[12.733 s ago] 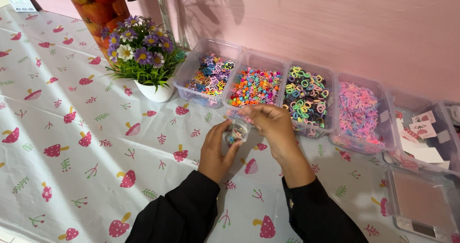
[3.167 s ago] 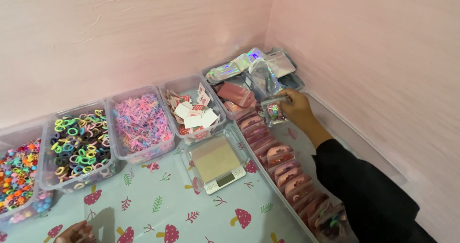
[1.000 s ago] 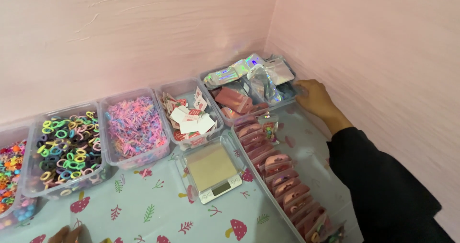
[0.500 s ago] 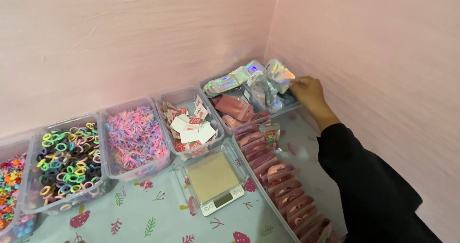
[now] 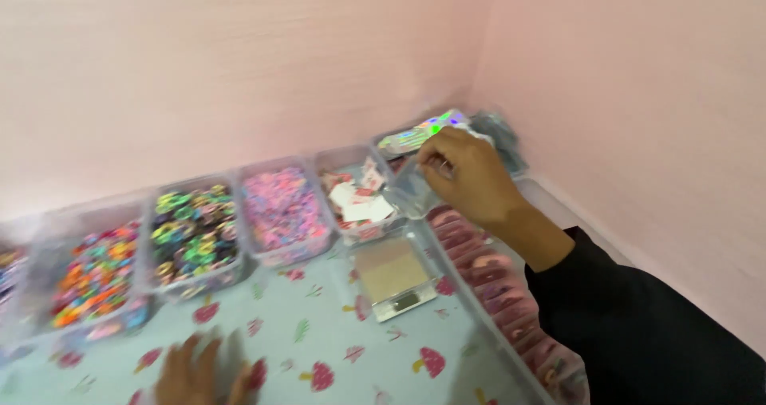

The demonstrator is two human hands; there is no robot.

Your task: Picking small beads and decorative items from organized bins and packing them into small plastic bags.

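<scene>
Your right hand (image 5: 467, 177) lifts a clear bag (image 5: 411, 196) at 1 o'clock — picking stage.
Fingers pinched on the bag above the card tray (image 5: 355, 201); left hand (image 5: 199, 369) flat, spread on the tabletop (image 5: 335, 349) at 7 — carry it down steadily.

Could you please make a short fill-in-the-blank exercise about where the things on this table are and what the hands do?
1. The right hand holds a clear ____ above the bins.
2. The small scale lies on the ____.
3. The left hand rests at the ____ edge of the picture.

Missing words: bag; tablecloth; bottom
</scene>
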